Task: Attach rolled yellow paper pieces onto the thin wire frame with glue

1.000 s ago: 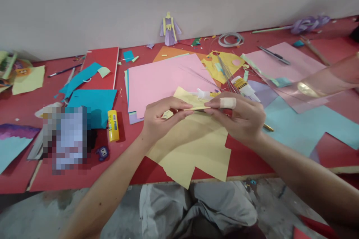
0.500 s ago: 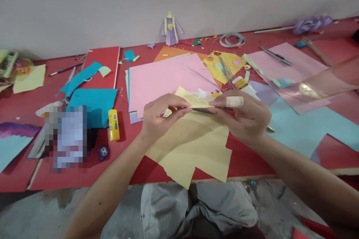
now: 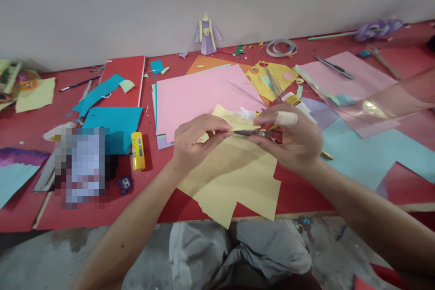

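My left hand (image 3: 199,138) pinches a narrow folded piece of pale yellow paper (image 3: 244,128) between thumb and fingertips. At its right end, my right hand (image 3: 294,136) keeps its curled fingers on the paper, the thumb a little lower. White tape wraps one finger of that hand. Just under the folded paper, dark metal scissors (image 3: 261,133) show in the gap between thumb and index finger, partly hidden. Beneath both hands spreads a larger pale yellow sheet (image 3: 238,167) with cut-out corners, overhanging the table's front edge.
A yellow glue stick (image 3: 137,152) stands left of the hands. Pink sheets (image 3: 197,95) lie behind them, and light blue paper (image 3: 367,154) to the right. A paper doll (image 3: 206,35) leans on the wall. Another person's forearm (image 3: 404,95) enters from the right, near a cutter (image 3: 335,67).
My right thumb has dropped away from the index finger, uncovering more of the scissors. My right hand has shifted slightly left. My left hand has hardly moved.
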`<state>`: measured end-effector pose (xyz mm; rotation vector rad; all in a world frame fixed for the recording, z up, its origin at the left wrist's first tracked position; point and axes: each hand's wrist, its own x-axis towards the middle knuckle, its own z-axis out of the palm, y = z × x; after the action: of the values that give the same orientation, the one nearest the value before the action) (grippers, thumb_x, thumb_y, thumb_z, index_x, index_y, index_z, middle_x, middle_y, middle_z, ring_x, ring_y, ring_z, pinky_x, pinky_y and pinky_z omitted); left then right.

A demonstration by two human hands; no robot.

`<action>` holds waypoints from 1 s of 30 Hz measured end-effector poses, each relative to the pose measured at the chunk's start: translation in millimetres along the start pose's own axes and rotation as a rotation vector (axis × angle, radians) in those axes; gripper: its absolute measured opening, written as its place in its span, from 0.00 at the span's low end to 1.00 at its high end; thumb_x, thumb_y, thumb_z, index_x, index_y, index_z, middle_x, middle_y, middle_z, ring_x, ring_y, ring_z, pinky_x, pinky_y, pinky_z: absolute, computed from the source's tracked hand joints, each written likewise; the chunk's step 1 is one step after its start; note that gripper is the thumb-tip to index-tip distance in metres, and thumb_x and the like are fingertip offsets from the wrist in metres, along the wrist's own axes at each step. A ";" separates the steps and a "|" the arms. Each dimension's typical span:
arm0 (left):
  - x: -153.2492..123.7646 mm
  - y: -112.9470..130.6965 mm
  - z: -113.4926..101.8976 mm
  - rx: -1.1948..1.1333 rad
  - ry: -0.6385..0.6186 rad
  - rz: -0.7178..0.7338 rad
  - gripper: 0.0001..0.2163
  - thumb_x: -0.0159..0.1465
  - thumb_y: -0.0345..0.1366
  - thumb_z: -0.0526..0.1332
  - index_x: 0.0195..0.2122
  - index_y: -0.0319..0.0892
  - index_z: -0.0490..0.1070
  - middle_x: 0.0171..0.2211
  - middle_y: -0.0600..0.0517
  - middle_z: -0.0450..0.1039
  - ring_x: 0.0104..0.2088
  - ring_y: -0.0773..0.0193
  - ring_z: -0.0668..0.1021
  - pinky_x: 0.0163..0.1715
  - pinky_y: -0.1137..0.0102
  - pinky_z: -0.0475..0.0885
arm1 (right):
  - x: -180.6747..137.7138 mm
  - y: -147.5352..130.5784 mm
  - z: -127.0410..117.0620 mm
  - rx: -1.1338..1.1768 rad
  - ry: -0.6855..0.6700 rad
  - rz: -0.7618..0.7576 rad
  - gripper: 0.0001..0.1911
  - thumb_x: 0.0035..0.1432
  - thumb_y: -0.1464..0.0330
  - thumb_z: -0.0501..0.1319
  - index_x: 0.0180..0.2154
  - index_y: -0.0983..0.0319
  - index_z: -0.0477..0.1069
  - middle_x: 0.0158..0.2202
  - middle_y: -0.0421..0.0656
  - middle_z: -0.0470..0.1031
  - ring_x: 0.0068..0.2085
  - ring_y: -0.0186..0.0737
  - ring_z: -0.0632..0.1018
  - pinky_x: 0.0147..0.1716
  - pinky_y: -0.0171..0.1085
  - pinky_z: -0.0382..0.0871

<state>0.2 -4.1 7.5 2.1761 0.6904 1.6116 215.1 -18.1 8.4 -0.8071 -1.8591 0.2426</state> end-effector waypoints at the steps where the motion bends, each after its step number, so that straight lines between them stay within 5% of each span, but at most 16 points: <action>1: 0.1 0.1 0.3 0.011 -0.010 0.016 0.04 0.61 0.26 0.67 0.36 0.40 0.75 0.32 0.51 0.80 0.32 0.69 0.81 0.29 0.76 0.76 | 1.2 -1.1 0.4 -0.016 -0.017 -0.023 0.18 0.52 0.72 0.71 0.45 0.53 0.74 0.36 0.43 0.77 0.35 0.43 0.79 0.30 0.41 0.77; 30: -3.5 1.0 4.4 -0.043 -0.158 -0.018 0.02 0.64 0.31 0.65 0.37 0.41 0.73 0.32 0.51 0.79 0.30 0.70 0.79 0.27 0.77 0.74 | 4.4 -2.3 2.9 0.093 -0.191 -0.019 0.11 0.58 0.74 0.65 0.42 0.55 0.75 0.37 0.44 0.79 0.38 0.41 0.80 0.36 0.41 0.77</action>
<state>3.8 -6.9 4.0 2.2299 0.6212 1.4142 210.6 -16.5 11.6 -0.7222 -2.0172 0.4032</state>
